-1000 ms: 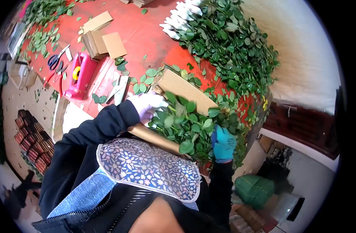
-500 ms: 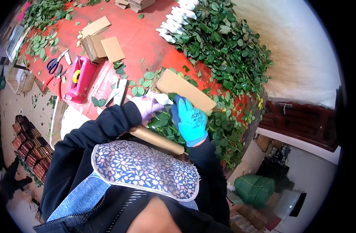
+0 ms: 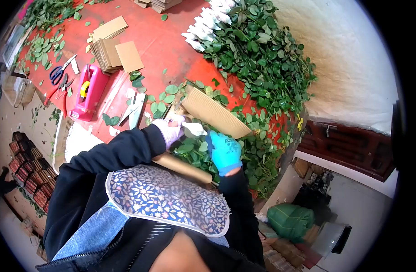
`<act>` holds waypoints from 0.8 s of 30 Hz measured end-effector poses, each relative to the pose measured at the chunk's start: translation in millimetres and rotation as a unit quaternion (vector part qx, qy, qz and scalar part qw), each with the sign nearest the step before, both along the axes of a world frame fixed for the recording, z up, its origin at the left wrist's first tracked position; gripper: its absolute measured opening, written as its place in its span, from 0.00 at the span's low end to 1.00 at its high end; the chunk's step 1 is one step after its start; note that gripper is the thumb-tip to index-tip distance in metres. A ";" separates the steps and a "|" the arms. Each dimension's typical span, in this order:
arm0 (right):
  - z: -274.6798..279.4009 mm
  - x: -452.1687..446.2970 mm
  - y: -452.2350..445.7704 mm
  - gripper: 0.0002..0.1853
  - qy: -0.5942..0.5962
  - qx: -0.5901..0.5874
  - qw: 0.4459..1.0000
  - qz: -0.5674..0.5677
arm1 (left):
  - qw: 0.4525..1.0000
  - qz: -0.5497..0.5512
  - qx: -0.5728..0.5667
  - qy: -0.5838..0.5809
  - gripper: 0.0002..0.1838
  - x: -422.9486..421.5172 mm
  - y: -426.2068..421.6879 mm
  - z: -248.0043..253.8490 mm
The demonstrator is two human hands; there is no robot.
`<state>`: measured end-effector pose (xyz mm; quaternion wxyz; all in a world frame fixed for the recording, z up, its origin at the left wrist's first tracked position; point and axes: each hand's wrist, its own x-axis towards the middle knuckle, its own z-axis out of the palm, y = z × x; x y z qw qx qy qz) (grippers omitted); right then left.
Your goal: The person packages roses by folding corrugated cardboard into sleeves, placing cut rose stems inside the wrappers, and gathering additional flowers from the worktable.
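Note:
My left hand [image 3: 168,132], in a lavender glove, is closed on a white-covered flower bud [image 3: 195,129] that points toward my other hand. My right hand [image 3: 225,153], in a bright blue glove with a dark palm, is closed beside the bud's end; whatever its fingers hold is hidden. Below both hands lie green leafy stems [image 3: 192,152], between a raised corrugated cardboard sheet [image 3: 217,113] and a rolled cardboard edge [image 3: 185,168] near my apron.
On the red table [image 3: 160,50] are white-handled scissors [image 3: 134,110], a pink tape dispenser [image 3: 91,93], dark-handled scissors [image 3: 58,72], red pruners [image 3: 63,90] and stacked cardboard pieces [image 3: 107,53]. A big pile of leafy stems [image 3: 262,59] with white-covered buds [image 3: 205,27] lies behind.
The white bud now shows more fully, between my hands. My right hand has lowered slightly and its fingers have curled. The cardboard sheet has tilted, showing its ridged face.

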<state>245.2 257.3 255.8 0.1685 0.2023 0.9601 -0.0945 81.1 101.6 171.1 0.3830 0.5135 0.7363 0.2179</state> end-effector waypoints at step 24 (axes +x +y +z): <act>-40.5 2.1 -20.4 0.07 0.158 0.009 0.986 -0.058 | 0.839 0.336 0.144 -0.403 0.10 0.3 -7.8 -26.7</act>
